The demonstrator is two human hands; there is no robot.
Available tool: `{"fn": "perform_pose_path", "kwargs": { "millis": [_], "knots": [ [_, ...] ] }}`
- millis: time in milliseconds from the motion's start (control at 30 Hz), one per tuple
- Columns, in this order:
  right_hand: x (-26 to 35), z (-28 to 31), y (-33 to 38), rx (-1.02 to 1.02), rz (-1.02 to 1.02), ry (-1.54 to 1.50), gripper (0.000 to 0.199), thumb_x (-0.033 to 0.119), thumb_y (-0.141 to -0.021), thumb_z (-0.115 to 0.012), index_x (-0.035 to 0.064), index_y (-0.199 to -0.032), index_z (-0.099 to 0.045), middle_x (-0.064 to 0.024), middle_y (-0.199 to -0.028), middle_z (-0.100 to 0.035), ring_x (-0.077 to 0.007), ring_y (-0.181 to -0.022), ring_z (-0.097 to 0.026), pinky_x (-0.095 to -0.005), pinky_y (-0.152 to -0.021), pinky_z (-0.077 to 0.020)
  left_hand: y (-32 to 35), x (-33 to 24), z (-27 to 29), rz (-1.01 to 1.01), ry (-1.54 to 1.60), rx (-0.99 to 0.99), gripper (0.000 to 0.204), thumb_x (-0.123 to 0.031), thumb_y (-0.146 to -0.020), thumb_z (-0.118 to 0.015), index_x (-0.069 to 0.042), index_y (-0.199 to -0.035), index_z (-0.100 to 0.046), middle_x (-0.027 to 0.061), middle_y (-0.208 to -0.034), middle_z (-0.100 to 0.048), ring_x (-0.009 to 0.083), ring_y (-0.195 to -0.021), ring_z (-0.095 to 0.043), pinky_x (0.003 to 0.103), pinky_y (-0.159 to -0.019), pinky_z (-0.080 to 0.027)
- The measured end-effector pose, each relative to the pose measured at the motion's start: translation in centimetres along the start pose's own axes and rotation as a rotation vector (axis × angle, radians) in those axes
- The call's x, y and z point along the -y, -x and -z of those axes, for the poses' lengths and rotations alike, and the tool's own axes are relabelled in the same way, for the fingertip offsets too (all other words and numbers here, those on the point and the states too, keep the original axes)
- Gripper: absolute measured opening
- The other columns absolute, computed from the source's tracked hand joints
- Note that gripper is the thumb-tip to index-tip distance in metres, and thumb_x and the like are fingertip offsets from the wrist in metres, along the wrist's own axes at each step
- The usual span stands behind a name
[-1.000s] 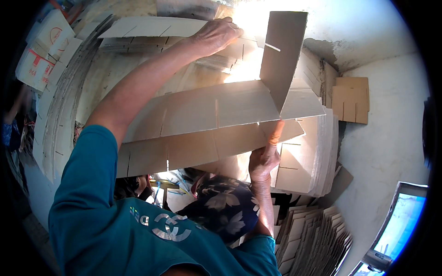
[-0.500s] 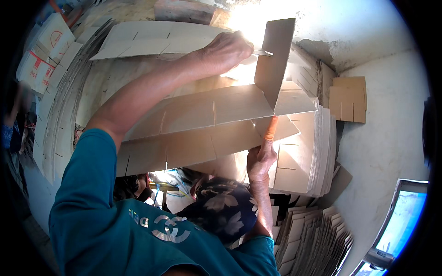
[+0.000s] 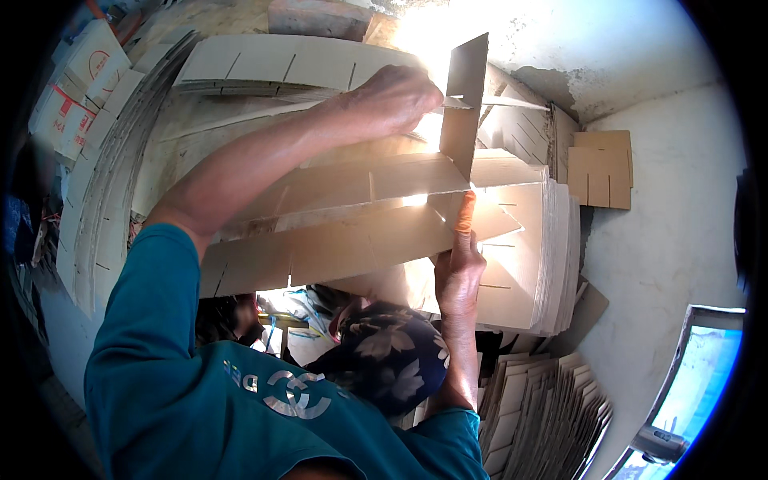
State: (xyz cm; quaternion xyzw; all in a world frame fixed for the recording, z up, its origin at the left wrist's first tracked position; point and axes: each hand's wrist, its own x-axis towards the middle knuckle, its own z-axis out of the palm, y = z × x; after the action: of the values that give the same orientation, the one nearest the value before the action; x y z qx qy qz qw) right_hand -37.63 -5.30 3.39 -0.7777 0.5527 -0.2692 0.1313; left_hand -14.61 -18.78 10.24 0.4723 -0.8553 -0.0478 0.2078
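Observation:
My left hand [image 3: 400,100] is closed on a long cardboard strip [image 3: 240,121], seen nearly edge-on. That strip meets an upright cardboard crosspiece [image 3: 464,96] at a slot and shows on its far side as well. Two more slotted strips, an upper one [image 3: 352,186] and a nearer one [image 3: 336,244], run leftward from the same crosspiece, lower down. My right hand [image 3: 462,276] grips the crosspiece's near end, an orange cover [image 3: 465,212] on one raised finger. Its other fingers are partly hidden.
Slotted cardboard sheets lie in a stack [image 3: 304,60] at the back, a pile [image 3: 528,256] at right and another [image 3: 104,192] at left. More sheets [image 3: 544,408] stand at lower right beside the wall [image 3: 648,216]. Dark flowered cloth [image 3: 392,360] is near my right forearm.
My left hand has lowered its strip toward the crosspiece, and the strip now extends past it on the right. The crosspiece has shifted slightly left. My right hand keeps its hold.

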Motion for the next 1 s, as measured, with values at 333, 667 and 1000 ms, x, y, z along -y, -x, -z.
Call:
{"fn": "perform_pose_path", "kwargs": {
  "millis": [333,667,1000],
  "knots": [
    [3.5,5.9,-0.4,0.189,0.056,0.229,0.081,-0.013,-0.074,-0.053,0.0146,-0.146,-0.028,-0.0161,-0.078,-0.062,-0.026,-0.059,-0.062,-0.0379,-0.054,-0.0504,1.2,1.5,-0.9,0.042,0.283,0.015,0.01,-0.003,-0.076,-0.06,0.007,-0.075,-0.058,0.0252,-0.077,-0.06,0.0398,-0.081,-0.06,0.046,-0.071,-0.046],
    [3.8,7.3,1.3,0.126,0.052,0.052,0.073,-0.014,-0.073,-0.056,0.0138,-0.14,-0.043,-0.0182,-0.079,-0.064,-0.0268,-0.059,-0.061,-0.0394,-0.057,-0.048,4.8,3.1,-1.5,0.014,0.206,0.083,0.01,-0.004,-0.074,-0.063,0.005,-0.078,-0.061,0.0227,-0.081,-0.06,0.0394,-0.084,-0.059,0.045,-0.074,-0.047],
    [1.9,5.0,1.4,0.324,0.016,0.337,0.073,-0.009,-0.076,-0.049,0.0158,-0.143,-0.035,-0.0188,-0.077,-0.063,-0.0343,-0.064,-0.062,-0.044,-0.061,-0.0486,5.8,4.6,-4.3,0.152,0.3,0.233,0.024,-0.009,-0.072,-0.072,0.004,-0.089,-0.062,0.0187,-0.093,-0.062,0.0361,-0.091,-0.059,0.042,-0.077,-0.046]
  ]
}}
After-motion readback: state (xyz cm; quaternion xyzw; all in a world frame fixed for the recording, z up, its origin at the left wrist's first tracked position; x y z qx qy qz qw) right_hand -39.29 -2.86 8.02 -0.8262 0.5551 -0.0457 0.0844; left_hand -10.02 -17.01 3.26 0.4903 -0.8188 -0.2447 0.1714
